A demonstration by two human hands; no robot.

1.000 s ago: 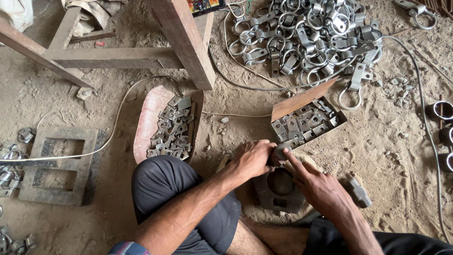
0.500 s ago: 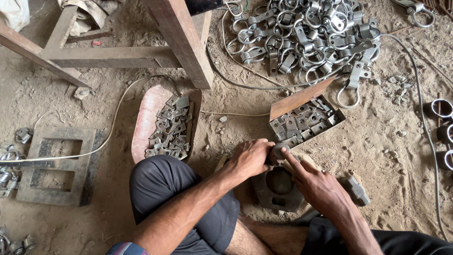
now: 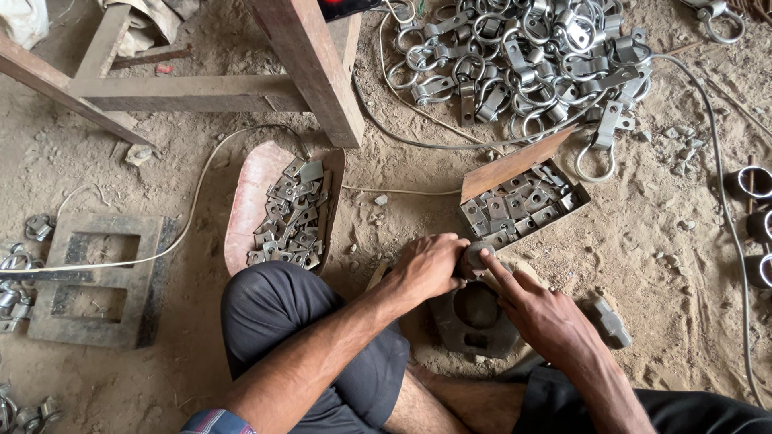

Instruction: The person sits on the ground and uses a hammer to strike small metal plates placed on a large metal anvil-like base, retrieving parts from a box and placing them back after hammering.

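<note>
1. The left hand (image 3: 428, 265) is gripping a small round metal piece (image 3: 474, 255), its axis unclear, above the grey block (image 3: 470, 321).
2. The right hand (image 3: 547, 313) is pressing an extended forefinger on it; both are staying as before.

The floor (image 3: 659, 265) is bare sandy dirt, dusty and strewn with small stones. A rough wooden bench frame (image 3: 305, 72) stands at the top, its legs and crossbars slanting over the ground. Thin cables (image 3: 193, 201) snake across the dirt. A square metal frame (image 3: 100, 281) lies flat at the left. Light is even and soft, daylight without hard shadows. No walls or windows show.
</note>
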